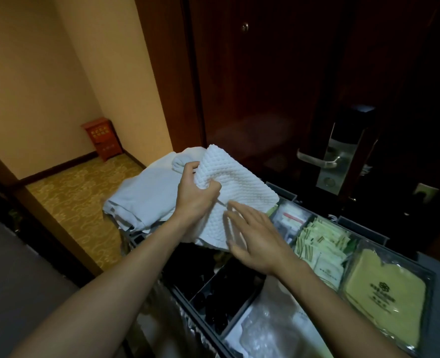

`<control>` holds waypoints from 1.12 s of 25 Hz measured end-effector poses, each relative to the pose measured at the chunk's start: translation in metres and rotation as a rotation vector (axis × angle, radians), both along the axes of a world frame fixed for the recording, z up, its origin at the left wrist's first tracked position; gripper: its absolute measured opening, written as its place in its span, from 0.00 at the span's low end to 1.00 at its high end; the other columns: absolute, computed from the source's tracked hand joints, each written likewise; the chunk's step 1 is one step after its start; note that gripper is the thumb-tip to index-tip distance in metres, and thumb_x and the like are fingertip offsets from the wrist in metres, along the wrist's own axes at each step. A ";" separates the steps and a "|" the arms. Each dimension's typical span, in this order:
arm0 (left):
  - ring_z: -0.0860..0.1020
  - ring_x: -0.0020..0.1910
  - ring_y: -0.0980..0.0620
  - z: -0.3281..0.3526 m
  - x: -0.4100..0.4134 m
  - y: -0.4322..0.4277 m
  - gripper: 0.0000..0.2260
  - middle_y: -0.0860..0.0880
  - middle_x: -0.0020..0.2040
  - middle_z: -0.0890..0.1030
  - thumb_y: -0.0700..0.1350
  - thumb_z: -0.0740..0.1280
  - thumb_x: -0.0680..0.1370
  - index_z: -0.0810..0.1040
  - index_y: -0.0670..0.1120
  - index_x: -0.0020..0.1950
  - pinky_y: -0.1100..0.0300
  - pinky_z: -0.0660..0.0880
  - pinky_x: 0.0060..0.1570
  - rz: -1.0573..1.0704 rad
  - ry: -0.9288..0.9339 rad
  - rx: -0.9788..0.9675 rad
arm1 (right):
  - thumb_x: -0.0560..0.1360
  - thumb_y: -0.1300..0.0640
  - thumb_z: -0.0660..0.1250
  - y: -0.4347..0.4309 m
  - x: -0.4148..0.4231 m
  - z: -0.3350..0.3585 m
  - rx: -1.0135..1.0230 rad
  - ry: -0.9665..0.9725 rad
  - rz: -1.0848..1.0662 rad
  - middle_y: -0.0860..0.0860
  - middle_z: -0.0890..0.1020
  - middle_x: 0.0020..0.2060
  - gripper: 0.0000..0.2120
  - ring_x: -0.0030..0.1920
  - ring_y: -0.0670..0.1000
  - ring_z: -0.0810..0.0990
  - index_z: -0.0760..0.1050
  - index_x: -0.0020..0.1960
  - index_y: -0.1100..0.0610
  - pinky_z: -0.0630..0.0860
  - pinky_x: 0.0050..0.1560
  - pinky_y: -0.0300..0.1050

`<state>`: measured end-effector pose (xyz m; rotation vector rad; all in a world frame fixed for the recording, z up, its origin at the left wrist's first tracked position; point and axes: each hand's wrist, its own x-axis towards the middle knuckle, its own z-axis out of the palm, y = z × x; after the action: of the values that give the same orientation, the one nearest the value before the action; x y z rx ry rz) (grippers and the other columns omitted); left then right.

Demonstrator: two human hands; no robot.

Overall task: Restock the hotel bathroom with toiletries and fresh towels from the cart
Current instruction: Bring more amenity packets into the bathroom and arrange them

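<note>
From the head view, my left hand (195,195) is bunched round one corner of a white waffle towel (242,182) and holds it up over the far end of the cart (363,227). My right hand (255,244) lies flat, fingers straight, against the towel's near edge and grips nothing. The towel sits partly on a pile of grey linen (146,197) at the cart's left end. I judge the job barely begun: one towel is being picked out and has not left the cart. The green sachets (322,244) and a yellow packet (384,293) sit in their compartments, so the toiletries look untouched. Carrying everything in and setting it out is all left to do. The bathroom is nowhere in view, only a dark door (265,86) past the cart. The near compartments are too dark to read. The clear bags at the bottom edge are cut off, and the sachet print is too small to make out.
</note>
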<state>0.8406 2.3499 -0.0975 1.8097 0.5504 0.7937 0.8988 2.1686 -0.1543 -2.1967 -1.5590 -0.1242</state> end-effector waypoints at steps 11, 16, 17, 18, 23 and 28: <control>0.83 0.42 0.57 0.006 0.033 0.017 0.18 0.55 0.45 0.84 0.38 0.69 0.73 0.74 0.52 0.61 0.66 0.78 0.35 -0.315 0.024 -0.077 | 0.77 0.35 0.64 0.021 0.057 0.041 0.136 0.157 -0.304 0.48 0.52 0.81 0.46 0.79 0.48 0.50 0.40 0.82 0.51 0.50 0.77 0.48; 0.84 0.45 0.53 0.016 0.031 -0.003 0.17 0.53 0.47 0.85 0.43 0.68 0.71 0.76 0.56 0.58 0.61 0.81 0.39 -0.380 0.019 -0.127 | 0.70 0.31 0.69 -0.003 0.055 0.041 0.215 0.397 -0.324 0.42 0.67 0.72 0.45 0.71 0.45 0.66 0.49 0.79 0.37 0.63 0.71 0.51; 0.84 0.46 0.51 0.018 0.031 -0.009 0.16 0.51 0.47 0.85 0.43 0.68 0.71 0.77 0.56 0.57 0.58 0.82 0.40 -0.385 0.016 -0.136 | 0.69 0.31 0.71 -0.011 0.055 0.041 0.260 0.479 -0.318 0.39 0.69 0.71 0.43 0.70 0.44 0.67 0.54 0.77 0.35 0.67 0.70 0.53; 0.84 0.46 0.49 0.021 0.030 -0.016 0.16 0.49 0.47 0.85 0.44 0.68 0.70 0.77 0.57 0.56 0.57 0.82 0.41 -0.390 0.010 -0.143 | 0.68 0.31 0.72 -0.019 0.055 0.041 0.303 0.541 -0.311 0.37 0.70 0.68 0.40 0.69 0.42 0.69 0.58 0.75 0.34 0.71 0.69 0.54; 0.85 0.47 0.48 0.027 0.020 -0.068 0.15 0.46 0.49 0.85 0.45 0.68 0.70 0.79 0.56 0.56 0.57 0.81 0.40 -0.403 -0.039 -0.196 | 0.65 0.31 0.75 -0.075 0.045 0.038 0.400 0.665 -0.261 0.31 0.70 0.67 0.38 0.66 0.36 0.72 0.61 0.70 0.27 0.75 0.64 0.54; 0.84 0.51 0.49 0.040 -0.003 -0.152 0.17 0.48 0.52 0.85 0.47 0.70 0.69 0.79 0.54 0.57 0.59 0.80 0.43 -0.407 -0.055 -0.183 | 0.63 0.29 0.75 -0.168 0.039 0.035 0.329 0.667 -0.232 0.36 0.66 0.71 0.45 0.69 0.40 0.69 0.58 0.75 0.30 0.73 0.66 0.54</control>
<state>0.8379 2.1974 -0.0573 1.6507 0.1983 0.4946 0.9381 2.0010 -0.1197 -1.8738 -0.8497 0.2442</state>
